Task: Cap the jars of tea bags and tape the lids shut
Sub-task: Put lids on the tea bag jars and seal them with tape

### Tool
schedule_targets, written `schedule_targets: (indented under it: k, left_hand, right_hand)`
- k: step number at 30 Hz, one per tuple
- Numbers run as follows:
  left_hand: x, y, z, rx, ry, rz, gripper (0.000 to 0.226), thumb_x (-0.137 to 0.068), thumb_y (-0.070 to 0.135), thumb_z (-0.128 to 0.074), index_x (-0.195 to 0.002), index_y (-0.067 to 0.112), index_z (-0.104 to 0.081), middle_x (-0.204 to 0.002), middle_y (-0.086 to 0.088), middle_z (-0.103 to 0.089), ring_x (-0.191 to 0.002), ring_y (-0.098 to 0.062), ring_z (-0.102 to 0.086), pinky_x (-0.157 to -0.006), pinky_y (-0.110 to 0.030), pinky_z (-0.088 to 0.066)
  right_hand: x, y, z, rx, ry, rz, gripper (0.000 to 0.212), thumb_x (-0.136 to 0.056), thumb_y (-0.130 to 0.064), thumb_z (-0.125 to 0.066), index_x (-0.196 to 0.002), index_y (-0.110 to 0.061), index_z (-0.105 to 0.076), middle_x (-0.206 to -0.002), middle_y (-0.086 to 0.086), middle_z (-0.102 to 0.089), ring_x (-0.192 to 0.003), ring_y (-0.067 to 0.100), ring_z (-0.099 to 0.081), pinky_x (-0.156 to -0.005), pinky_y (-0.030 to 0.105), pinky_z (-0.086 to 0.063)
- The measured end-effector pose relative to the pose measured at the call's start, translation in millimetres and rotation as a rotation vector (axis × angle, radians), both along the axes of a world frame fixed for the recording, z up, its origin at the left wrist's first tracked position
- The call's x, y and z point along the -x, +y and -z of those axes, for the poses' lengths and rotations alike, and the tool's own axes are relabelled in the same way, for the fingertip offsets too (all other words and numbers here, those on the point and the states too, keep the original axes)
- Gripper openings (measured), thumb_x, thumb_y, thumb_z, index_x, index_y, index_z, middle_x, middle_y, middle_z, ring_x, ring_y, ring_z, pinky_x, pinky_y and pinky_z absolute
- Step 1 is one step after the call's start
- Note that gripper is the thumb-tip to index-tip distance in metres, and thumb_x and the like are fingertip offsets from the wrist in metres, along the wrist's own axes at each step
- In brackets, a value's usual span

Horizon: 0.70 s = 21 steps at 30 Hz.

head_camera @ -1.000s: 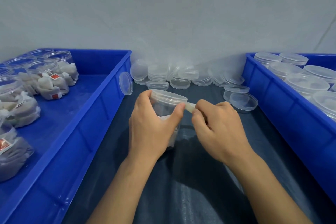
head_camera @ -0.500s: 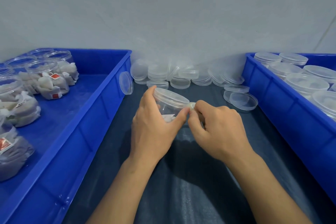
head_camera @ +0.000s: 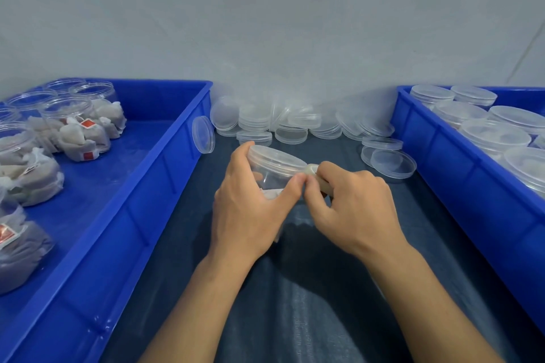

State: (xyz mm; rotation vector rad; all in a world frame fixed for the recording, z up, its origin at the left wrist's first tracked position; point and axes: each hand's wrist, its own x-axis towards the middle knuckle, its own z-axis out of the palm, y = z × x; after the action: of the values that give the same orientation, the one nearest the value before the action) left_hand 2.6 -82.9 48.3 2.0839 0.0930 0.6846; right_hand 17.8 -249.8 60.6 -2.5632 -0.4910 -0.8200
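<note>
The left hand grips the capped jar above the counter, thumb at its lid edge. The right hand fingers pinch a tape roll touching the lid.

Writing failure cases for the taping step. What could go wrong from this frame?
1. The capped jar is tilted in the left hand; pulling tape could shift the lid before it is sealed.
2. The right hand pinches a small tape roll at the lid edge; the tape may wrinkle or miss the seam.
3. A loose lid leans on the left blue bin and could topple.
</note>
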Motion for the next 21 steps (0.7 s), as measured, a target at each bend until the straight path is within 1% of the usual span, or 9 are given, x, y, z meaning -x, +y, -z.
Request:
schedule_targets:
  k: [2, 6, 10, 11, 13, 14, 15, 18, 21]
  left_hand:
    - [0.5, -0.4, -0.1, 0.01, 0.0, 0.012, 0.094, -0.069, 0.08, -0.067, -0.146, 0.033, -0.044, -0.127, 0.018, -0.065, -0.107, 0.0, -0.063, -0.093, -0.035, -0.057]
    - [0.4, 0.2, -0.3, 0.036, -0.002, 0.028, 0.092, -0.067, 0.081, -0.065, -0.144, 0.033, -0.047, -0.12, 0.018, -0.067, -0.104, 0.004, -0.063, -0.089, -0.028, -0.056]
    - [0.1, 2.9, 0.3, 0.055, -0.005, 0.044, 0.091, -0.067, 0.079, -0.068, -0.143, 0.034, -0.046, -0.117, 0.018, -0.068, -0.104, 0.004, -0.064, -0.091, -0.031, -0.057]
    - [0.1, 3.5, 0.5, 0.057, -0.007, 0.052, 0.093, -0.067, 0.079, -0.069, -0.144, 0.035, -0.043, -0.118, 0.019, -0.067, -0.104, 0.005, -0.064, -0.09, -0.028, -0.057]
    - [1.1, 3.2, -0.5, 0.063, -0.011, 0.068, 0.099, -0.066, 0.079, -0.071, -0.148, 0.037, -0.034, -0.122, 0.021, -0.063, -0.106, 0.01, -0.06, -0.086, -0.014, -0.05]
    - [1.7, 2.3, -1.7, 0.067, -0.011, 0.072, 0.102, -0.065, 0.08, -0.071, -0.148, 0.038, -0.03, -0.122, 0.021, -0.061, -0.107, 0.013, -0.059, -0.083, -0.01, -0.046]
    - [2.1, 1.3, -2.5, 0.071, -0.014, 0.074, 0.101, -0.064, 0.079, -0.072, -0.145, 0.039, -0.027, -0.121, 0.022, -0.061, -0.106, 0.014, -0.058, -0.081, -0.008, -0.044]
    - [2.2, -0.7, -3.9, 0.062, -0.022, 0.06, 0.089, -0.062, 0.08, -0.071, -0.128, 0.04, -0.027, -0.116, 0.021, -0.063, -0.1, 0.012, -0.06, -0.077, -0.011, -0.043]
    - [2.2, -0.8, -3.7, 0.043, -0.009, 0.049, 0.086, -0.061, 0.083, -0.07, -0.123, 0.038, -0.033, -0.123, 0.02, -0.061, -0.102, 0.01, -0.061, -0.079, -0.015, -0.046]
  right_hand:
    - [0.3, 0.2, -0.5, -0.009, 0.001, -0.004, 0.038, -0.093, -0.051, -0.039, -0.068, -0.024, -0.028, -0.046, -0.005, -0.03, -0.047, 0.031, -0.038, -0.049, 0.034, -0.033]
    - [1.0, 1.1, -1.8, -0.029, 0.025, -0.006, 0.041, -0.092, -0.055, -0.037, -0.068, -0.022, -0.03, -0.048, -0.004, -0.035, -0.05, 0.033, -0.043, -0.05, 0.037, -0.038]
    - [2.6, 0.3, -2.8, -0.047, 0.06, -0.011, 0.043, -0.091, -0.056, -0.036, -0.067, -0.021, -0.033, -0.049, -0.003, -0.04, -0.053, 0.033, -0.047, -0.053, 0.038, -0.041]
    - [2.7, 0.0, -3.0, -0.052, 0.072, -0.014, 0.043, -0.091, -0.056, -0.037, -0.067, -0.02, -0.035, -0.049, -0.003, -0.042, -0.053, 0.032, -0.047, -0.053, 0.038, -0.042]
    - [2.4, -1.2, -3.3, -0.059, 0.099, -0.019, 0.042, -0.091, -0.054, -0.039, -0.069, -0.018, -0.039, -0.05, -0.003, -0.044, -0.055, 0.031, -0.049, -0.055, 0.039, -0.043]
    - [2.0, -1.9, -3.1, -0.061, 0.108, -0.022, 0.041, -0.092, -0.053, -0.039, -0.069, -0.018, -0.039, -0.05, -0.003, -0.044, -0.056, 0.031, -0.049, -0.055, 0.039, -0.042]
    - [1.7, -2.7, -2.9, -0.061, 0.114, -0.028, 0.04, -0.092, -0.052, -0.04, -0.07, -0.019, -0.039, -0.05, -0.003, -0.043, -0.056, 0.03, -0.049, -0.055, 0.039, -0.041]
    - [1.3, -3.3, -1.8, -0.068, 0.144, -0.058, 0.039, -0.097, -0.049, -0.038, -0.07, -0.021, -0.038, -0.051, -0.005, -0.044, -0.056, 0.027, -0.048, -0.056, 0.039, -0.039]
    - [0.3, -3.5, -1.1, -0.087, 0.182, -0.083, 0.038, -0.101, -0.048, -0.037, -0.072, -0.022, -0.037, -0.053, -0.004, -0.046, -0.059, 0.026, -0.048, -0.058, 0.041, -0.038]
